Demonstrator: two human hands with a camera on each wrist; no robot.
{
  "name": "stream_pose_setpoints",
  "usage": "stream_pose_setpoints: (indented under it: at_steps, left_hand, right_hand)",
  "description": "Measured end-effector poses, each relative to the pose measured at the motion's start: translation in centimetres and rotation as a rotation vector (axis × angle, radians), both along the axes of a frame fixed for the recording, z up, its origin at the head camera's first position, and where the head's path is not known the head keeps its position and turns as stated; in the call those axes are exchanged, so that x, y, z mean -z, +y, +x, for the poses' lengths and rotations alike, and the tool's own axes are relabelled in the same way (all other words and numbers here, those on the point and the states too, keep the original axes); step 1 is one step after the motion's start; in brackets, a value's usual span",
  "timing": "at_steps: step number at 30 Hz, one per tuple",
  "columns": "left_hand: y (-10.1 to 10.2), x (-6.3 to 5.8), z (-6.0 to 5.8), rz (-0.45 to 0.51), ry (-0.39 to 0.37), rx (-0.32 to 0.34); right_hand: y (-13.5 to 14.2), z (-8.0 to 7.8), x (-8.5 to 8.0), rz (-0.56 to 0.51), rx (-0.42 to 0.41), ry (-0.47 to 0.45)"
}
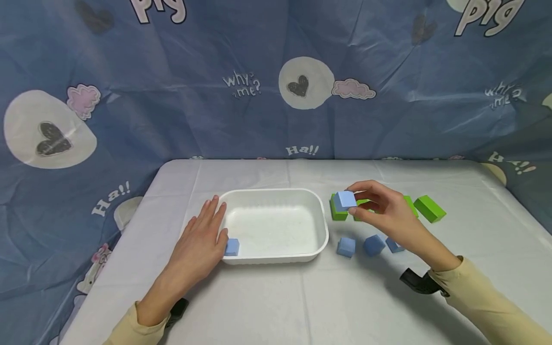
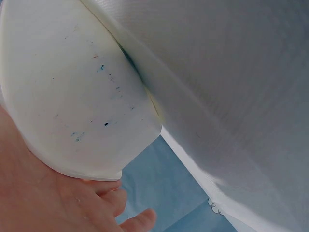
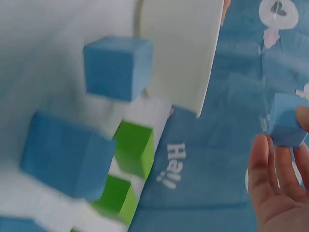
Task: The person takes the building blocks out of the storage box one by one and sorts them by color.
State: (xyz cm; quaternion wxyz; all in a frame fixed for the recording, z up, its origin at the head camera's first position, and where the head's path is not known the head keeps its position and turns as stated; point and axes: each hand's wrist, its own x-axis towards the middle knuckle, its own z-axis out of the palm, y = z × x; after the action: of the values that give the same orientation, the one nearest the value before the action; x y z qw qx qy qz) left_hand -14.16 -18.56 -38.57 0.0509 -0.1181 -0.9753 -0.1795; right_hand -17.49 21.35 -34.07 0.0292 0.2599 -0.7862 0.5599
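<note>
In the head view my right hand pinches a blue cube between thumb and fingers, raised above the green blocks right of the tray. The right wrist view shows the same blue cube at the fingertips. My left hand lies with straight fingers along the left rim of a white plastic tray. Inside the tray's near left corner sits another blue cube, partly behind the left thumb. The left wrist view has the tray's outer wall against the left hand.
Several blue cubes lie on the white tablecloth right of the tray. Behind them is a row of green blocks, some hidden by the right hand. A blue printed cloth hangs at the table's back.
</note>
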Motion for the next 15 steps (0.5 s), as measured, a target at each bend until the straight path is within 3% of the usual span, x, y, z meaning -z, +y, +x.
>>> stream_pose_setpoints:
  at_steps: [15]
  left_hand:
    - [-0.2, 0.2, -0.1, 0.004, 0.002, 0.012]
  right_hand:
    - [5.6, 1.4, 0.4, 0.096, 0.101, -0.007]
